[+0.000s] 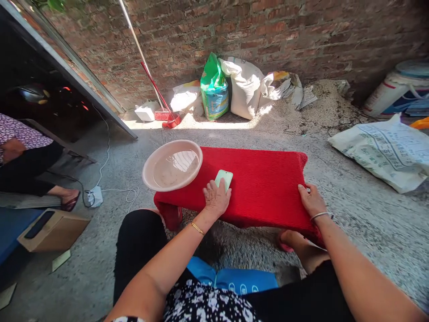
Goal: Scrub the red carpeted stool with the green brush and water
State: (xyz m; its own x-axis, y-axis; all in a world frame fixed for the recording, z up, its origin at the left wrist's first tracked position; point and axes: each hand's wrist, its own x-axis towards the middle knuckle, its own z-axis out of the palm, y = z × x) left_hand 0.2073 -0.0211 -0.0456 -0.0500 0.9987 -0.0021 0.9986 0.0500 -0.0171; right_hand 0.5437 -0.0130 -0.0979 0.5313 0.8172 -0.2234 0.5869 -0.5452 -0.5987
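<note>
Partly under L fingers (222,186): grn phone (228,176)

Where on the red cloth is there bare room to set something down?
Free: the broad stretch of red cloth between the left hand and right hand. Crowded: the left end, with the basin and pale green object.

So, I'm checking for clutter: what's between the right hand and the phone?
The head view shows only bare red cloth between the right hand and the phone.

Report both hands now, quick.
Left hand: fingers over the phone; grip can't be told.
Right hand: at the edge of the cloth; grip can't be told.
</note>
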